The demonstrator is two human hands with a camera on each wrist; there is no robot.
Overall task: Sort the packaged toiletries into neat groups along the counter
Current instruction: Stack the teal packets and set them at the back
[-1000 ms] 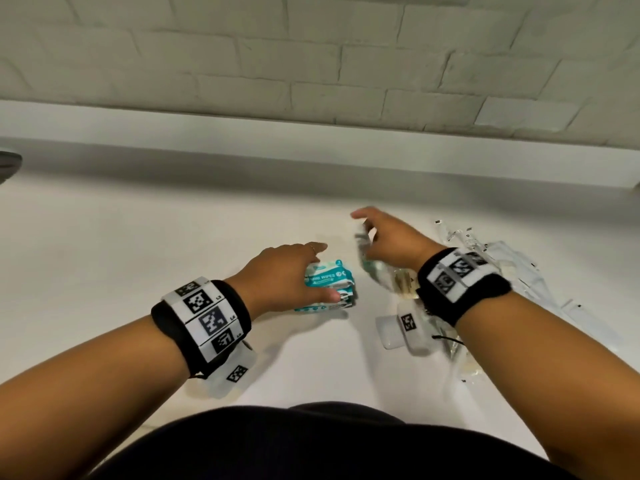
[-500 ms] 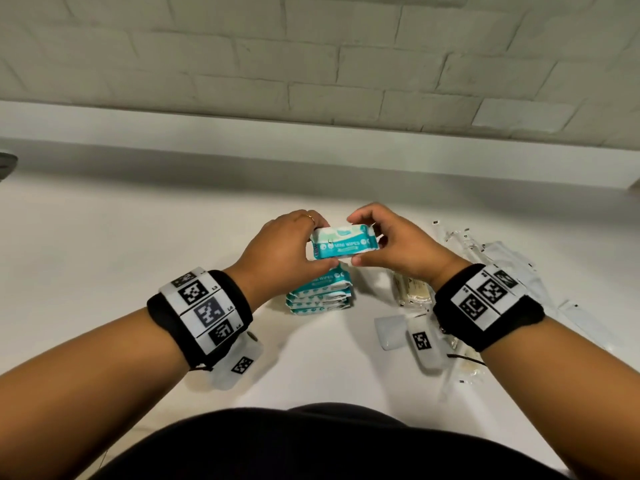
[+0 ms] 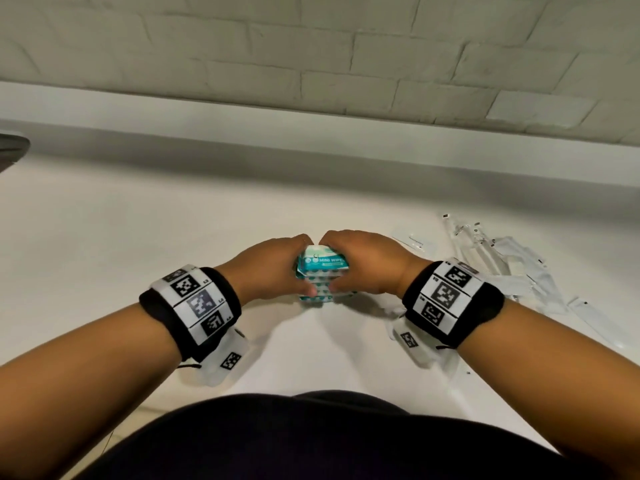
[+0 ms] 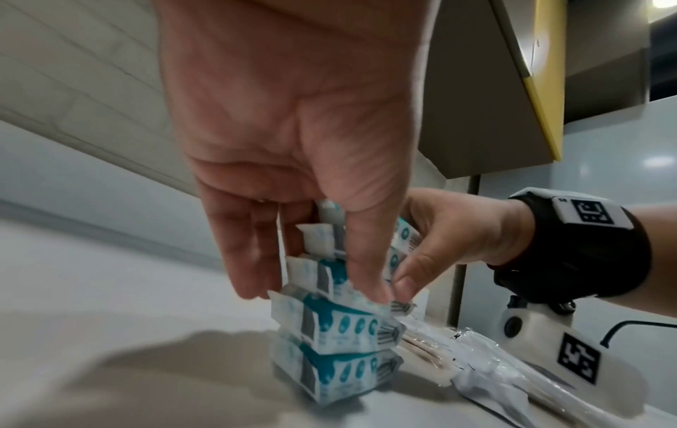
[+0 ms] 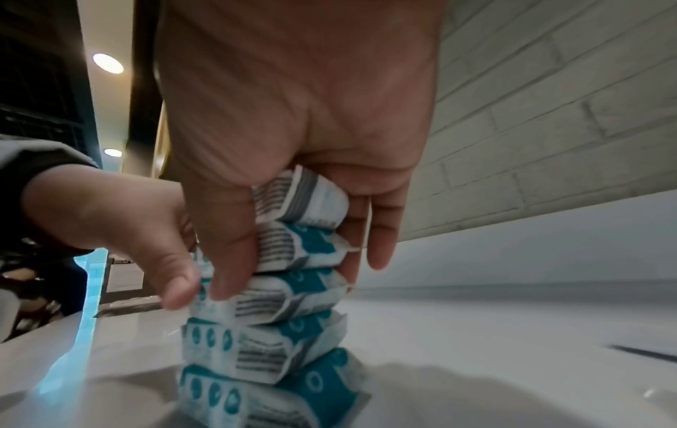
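Your left hand (image 3: 268,268) and right hand (image 3: 367,265) flank the stack (image 3: 320,277) of mini wipe packs, which stands on the surface (image 3: 138,237) at centre, directly ahead of you. The fingers (image 4: 252,260) of each hand are curled around the upper packs and clamped on them from both sides.

Risks:
- The packs are soft and sit slightly offset; the stack is likely to lean or topple if you release one side first.
- Uneven squeeze may push out a middle pack.
- Clear sachets (image 3: 519,268) lie at 3 o'clock, near the stack; a toppling pack may mix with them.

Release both hands together, straight outward.
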